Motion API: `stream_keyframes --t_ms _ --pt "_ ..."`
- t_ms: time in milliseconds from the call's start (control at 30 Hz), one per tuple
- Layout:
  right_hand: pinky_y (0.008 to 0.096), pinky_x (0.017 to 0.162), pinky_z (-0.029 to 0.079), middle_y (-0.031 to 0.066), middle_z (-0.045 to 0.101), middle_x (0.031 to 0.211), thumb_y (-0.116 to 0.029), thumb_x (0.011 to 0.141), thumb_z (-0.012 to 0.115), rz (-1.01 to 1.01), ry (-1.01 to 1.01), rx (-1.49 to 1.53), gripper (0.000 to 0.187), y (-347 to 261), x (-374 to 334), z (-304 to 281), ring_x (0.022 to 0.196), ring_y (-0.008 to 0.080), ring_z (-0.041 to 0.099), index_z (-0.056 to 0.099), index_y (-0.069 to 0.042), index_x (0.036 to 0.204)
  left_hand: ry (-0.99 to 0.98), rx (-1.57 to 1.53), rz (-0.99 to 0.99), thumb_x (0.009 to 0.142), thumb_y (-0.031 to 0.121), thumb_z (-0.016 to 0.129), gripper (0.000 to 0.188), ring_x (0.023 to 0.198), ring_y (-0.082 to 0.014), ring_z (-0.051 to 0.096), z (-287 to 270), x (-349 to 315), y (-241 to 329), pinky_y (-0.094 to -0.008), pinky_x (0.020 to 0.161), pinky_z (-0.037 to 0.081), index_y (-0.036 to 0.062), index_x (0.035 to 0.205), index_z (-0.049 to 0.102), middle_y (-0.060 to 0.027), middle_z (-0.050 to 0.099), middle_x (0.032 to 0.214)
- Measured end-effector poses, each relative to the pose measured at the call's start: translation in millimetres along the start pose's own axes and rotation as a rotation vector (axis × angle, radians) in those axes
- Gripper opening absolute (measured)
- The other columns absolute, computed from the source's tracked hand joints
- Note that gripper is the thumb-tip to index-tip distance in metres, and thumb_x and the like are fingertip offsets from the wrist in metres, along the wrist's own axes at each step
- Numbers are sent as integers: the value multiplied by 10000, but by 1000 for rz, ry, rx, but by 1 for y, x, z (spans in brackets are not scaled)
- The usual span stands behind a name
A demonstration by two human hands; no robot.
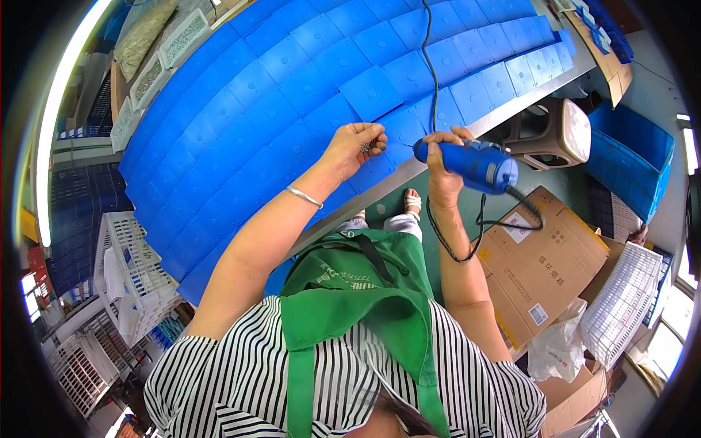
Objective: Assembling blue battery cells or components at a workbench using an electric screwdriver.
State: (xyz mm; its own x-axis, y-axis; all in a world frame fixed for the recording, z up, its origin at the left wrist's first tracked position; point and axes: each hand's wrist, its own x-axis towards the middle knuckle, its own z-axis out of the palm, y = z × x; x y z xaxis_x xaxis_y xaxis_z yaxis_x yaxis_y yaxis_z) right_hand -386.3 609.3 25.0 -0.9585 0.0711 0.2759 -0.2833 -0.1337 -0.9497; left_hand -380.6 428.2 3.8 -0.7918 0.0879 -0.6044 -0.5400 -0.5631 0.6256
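My right hand [444, 169] is wrapped around a blue corded electric screwdriver [475, 163], its nose pointing left over the near edge of the table. Just left of it, my left hand [354, 150] is closed with its fingertips pinched together. Small dark metal pieces that look like screws [367, 147] show between its fingers; most are hidden. Below both hands, overlapping rows of flat blue plastic panels [255, 87] cover the table. One loose panel [370, 93] lies at an angle on top of the others, just beyond my left hand.
A black cord [431, 66] crosses the panels; another cable [467, 255] loops beside my right forearm. Small white trays [184, 38] line the far left edge. On the right are a stool [562, 131], a blue bin [631, 157], a cardboard box [544, 266] and a white crate [624, 303].
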Motion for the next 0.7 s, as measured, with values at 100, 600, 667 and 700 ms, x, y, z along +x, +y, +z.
stream_keyframes --t_ms 100,600,667,700 --pt "393 887 378 77 552 825 -36 747 562 -19 -3 -200 343 -5 3 -4 881 207 527 455 -20 1072 -44 20 -3 840 147 624 119 676 -115 580 -3 -4 1 -220 584 488 29 858 612 -46 617 769" --pt "373 838 438 99 569 803 -35 729 609 185 -49 449 629 -54 -51 35 805 206 566 264 15 1252 -134 -117 -151 878 242 580 214 606 -104 549 -37 -65 -54 -205 542 453 49 785 569 -29 585 724" --pt "375 838 439 100 566 798 -27 732 599 206 -59 474 626 -54 -53 34 797 205 564 264 12 1260 -160 -99 -160 880 256 576 226 598 -105 545 -40 -66 -55 -208 541 452 56 777 564 -28 585 726" --pt "375 838 439 100 566 798 -27 732 599 206 -59 473 626 -54 -53 34 797 205 564 264 12 1260 -189 -82 -172 882 270 572 237 591 -106 541 -40 -67 -56 -210 540 451 62 770 559 -28 584 728"
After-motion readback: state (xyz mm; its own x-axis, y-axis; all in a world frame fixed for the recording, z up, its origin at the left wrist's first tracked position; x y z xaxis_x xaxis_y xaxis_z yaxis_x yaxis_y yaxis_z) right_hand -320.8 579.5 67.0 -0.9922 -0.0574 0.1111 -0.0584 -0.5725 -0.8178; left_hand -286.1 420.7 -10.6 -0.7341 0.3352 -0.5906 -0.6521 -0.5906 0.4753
